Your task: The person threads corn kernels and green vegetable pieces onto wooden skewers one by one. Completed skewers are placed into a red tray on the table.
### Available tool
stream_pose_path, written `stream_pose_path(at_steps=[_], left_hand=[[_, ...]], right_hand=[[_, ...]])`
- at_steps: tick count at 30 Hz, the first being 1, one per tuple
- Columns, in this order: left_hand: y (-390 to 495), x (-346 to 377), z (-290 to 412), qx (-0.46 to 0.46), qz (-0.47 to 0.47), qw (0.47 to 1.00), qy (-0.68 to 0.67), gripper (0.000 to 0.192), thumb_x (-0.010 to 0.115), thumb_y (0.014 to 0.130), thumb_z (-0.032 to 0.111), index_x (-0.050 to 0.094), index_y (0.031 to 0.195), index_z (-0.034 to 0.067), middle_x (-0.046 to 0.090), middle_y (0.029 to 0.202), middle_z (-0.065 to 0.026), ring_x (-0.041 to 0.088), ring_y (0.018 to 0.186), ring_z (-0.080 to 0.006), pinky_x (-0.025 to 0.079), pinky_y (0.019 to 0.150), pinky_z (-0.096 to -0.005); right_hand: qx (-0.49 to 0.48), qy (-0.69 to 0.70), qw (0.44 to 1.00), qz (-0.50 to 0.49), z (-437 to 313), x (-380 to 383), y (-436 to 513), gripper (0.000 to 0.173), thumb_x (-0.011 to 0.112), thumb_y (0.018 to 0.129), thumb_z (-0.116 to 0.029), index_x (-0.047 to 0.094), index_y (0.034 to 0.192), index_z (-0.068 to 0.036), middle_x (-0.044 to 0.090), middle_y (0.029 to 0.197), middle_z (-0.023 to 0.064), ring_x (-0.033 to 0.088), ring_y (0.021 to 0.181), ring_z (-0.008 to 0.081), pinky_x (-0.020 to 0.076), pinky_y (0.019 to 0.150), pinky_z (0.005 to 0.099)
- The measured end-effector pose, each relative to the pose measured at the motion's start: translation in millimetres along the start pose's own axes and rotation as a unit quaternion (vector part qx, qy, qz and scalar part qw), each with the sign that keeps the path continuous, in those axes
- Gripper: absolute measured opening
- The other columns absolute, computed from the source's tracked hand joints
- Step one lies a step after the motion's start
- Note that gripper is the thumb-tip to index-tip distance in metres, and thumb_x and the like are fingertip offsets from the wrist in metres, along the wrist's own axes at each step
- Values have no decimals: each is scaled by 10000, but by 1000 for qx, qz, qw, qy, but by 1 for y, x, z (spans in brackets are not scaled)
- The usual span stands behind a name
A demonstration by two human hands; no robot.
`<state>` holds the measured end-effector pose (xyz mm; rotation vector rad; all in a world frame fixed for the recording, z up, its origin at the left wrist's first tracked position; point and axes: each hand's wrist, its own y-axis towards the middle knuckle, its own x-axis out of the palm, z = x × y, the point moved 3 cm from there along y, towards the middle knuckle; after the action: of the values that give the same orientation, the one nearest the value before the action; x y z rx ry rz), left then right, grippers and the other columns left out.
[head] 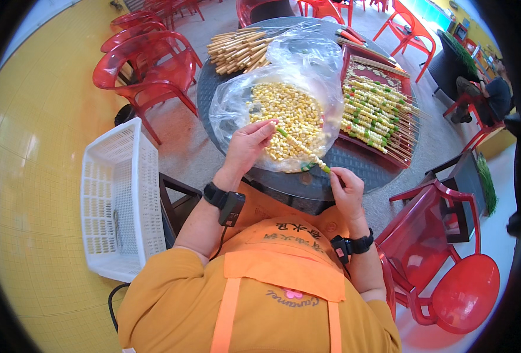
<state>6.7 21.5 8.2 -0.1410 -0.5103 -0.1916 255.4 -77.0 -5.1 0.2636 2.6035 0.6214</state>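
Note:
Between my hands a skewer of corn kernels slants over the table, with a green piece near each end. My left hand pinches its upper end above a clear plastic bag of loose corn kernels. My right hand holds the lower end beside a green piece, near the table's front edge. To the right, a red tray bears rows of finished-looking skewers of kernels with green and a few red pieces. Bundled wooden sticks lie behind the bag on the left.
The round dark table has red chairs around it. A white perforated plastic crate stands at the left. Orange-handled tools lie at the table's back. Another person sits far right.

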Motion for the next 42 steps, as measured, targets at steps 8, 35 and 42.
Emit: stream_pose_path(at_steps=[8,35,42], left_hand=[[8,2,7,4,-10,1000,-2,233,615,941,137,640,1134,8,656,967,-21,617,854,-96,501,764,-220],[39,7,31,10,3,981,194,201,603,939,131,678,1093,27,692,933,-24,619,813,-59,462,670,-178],[44,16,25,-43,9,978,203,213,611,933,126,671,1105,15,695,943,-30,615,807,-60,460,656,-185]], right_hand=[[-60,-81,995,-2,-12,-11,6,71,670,820,-38,653,885,-14,642,809,113,627,712,272,500,633,339],[-84,-388,917,-51,114,-221,219,91,652,815,-129,702,840,-57,642,806,112,602,832,300,482,749,392],[-66,-434,891,-112,141,-211,236,128,620,833,-151,699,844,-51,645,859,128,607,876,321,491,792,401]])
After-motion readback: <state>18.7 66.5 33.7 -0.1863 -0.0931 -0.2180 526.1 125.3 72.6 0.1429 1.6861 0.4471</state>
